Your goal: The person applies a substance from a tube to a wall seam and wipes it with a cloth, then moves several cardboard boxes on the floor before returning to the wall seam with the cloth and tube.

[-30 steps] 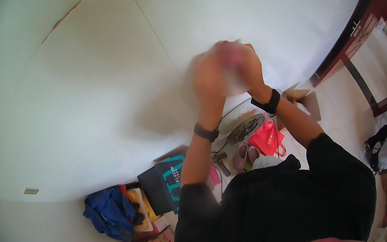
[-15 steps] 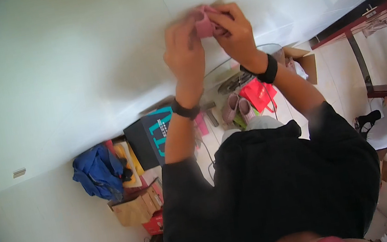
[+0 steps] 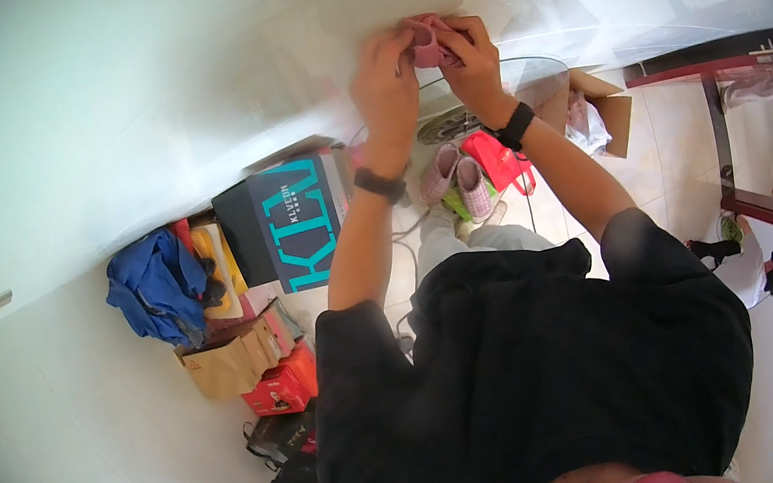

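Observation:
Both arms reach up toward the pale wall (image 3: 209, 77), a dark band on each wrist. Between the hands is a pink cloth (image 3: 426, 51), folded or bunched, with a curved loop facing me. My left hand (image 3: 384, 80) closes its fingers on the cloth's left side. My right hand (image 3: 475, 71) pinches the right side, its fingers bent over the folds. The cloth is at or very near the wall; whether it touches cannot be made out. Fingertips of both hands are partly hidden by the folds.
Below the hands are a glass tabletop (image 3: 536, 66), checked slippers (image 3: 472, 189) and a red bag (image 3: 492, 159). At left stand a black-and-teal box (image 3: 298, 225), a blue cloth bundle (image 3: 156, 288) and cardboard boxes (image 3: 224, 365). An open carton (image 3: 615, 119) and a person in white (image 3: 744, 274) are at right.
My view has shifted, showing more of the floor and boxes. Both hands still hold the pink cloth near the wall, now slightly farther right in view, and its loop looks sharper.

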The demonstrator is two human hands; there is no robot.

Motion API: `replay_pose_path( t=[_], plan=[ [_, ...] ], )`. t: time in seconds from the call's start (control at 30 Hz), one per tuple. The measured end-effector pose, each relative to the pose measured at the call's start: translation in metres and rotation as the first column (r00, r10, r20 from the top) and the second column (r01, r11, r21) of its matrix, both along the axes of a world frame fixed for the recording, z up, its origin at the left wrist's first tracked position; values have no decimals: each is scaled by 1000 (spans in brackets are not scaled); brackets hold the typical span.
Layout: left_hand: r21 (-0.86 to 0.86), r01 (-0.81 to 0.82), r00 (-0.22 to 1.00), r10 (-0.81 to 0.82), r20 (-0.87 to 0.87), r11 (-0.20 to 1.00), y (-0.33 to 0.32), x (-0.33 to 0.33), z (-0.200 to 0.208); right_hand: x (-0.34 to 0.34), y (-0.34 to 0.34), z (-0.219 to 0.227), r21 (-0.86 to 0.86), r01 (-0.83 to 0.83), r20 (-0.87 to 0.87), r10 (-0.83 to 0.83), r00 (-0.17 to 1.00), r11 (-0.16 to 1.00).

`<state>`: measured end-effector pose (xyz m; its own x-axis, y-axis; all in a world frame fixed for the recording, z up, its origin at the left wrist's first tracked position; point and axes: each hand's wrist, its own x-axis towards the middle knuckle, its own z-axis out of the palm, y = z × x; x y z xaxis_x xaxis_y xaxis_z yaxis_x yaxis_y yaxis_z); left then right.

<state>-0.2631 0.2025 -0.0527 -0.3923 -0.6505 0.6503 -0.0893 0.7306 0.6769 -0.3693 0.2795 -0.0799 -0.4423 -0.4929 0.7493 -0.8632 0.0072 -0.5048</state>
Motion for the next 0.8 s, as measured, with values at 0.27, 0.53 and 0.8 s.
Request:
replay_pose_path(
  t=[0.27, 0.53, 0.8],
  plan=[
    [-119, -57, 997, 49, -67, 991, 12, -33, 26, -28, 14, 36, -17, -7, -18, 7, 1000, 1000],
    [-191, -51, 992, 27, -122, 980, 31, -61, 44, -46, 27, 50, -146, 107, -22, -111, 994, 984],
    [-206, -40, 997, 52, 53, 978, 21, -46, 23, -26, 19, 27, -100, 69, 178, -50, 983, 993]
  ],
)
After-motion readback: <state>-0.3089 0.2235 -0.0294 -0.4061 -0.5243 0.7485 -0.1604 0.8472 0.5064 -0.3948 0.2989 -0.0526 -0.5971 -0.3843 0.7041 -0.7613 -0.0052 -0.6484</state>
